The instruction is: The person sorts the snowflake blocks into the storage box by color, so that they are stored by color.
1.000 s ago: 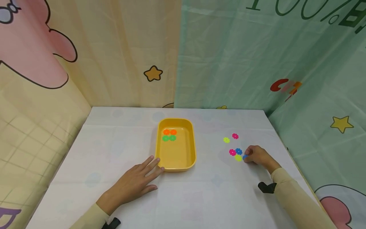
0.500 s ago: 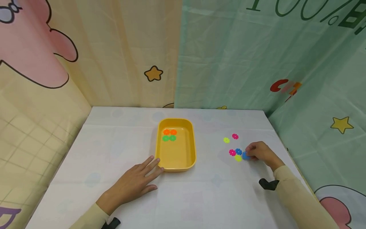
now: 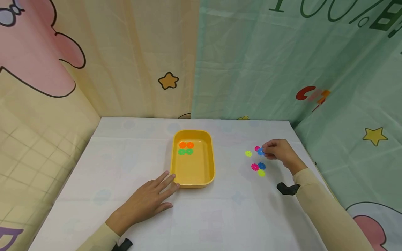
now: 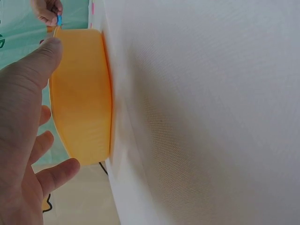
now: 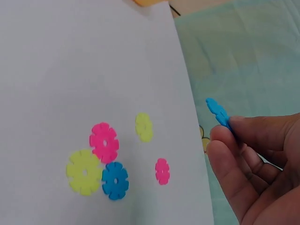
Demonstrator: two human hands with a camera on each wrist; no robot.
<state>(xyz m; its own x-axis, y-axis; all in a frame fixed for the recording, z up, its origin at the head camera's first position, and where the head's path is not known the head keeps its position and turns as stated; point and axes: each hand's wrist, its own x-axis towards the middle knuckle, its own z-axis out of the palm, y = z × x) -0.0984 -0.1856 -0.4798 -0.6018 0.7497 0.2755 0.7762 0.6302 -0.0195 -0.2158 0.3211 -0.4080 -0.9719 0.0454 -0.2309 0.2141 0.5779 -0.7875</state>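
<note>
Right of frame centre, our right hand [image 3: 278, 151] pinched a blue flower-shaped disc [image 3: 260, 151] above the worktop [image 3: 238, 216], our left hand [image 3: 150, 198] spread at the lower-left corner of the yellow tray [image 3: 196, 169].

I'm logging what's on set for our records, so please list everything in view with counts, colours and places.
Tray: 1, yellow, middle of the table
Orange flower discs: 2, orange, tray's far left part
Green flower discs: 2, green, just nearer than the orange pair
Pink flower discs: 2, pink, table right of tray
Yellow-green flower discs: 2, yellow-green, same area
Blue flower discs: 2, blue, one on the table, one in the right hand
Tablecloth: 1, white, under the tray
Backdrop prints: several, mixed colours, on beige and green fabric
Black wrist pieces: 2, black, at the cuffs
Sleeves: 2, cream, both arms
Left hand: 1, bare, at tray's near left corner
Right hand: 1, bare, pinching a blue disc
</note>
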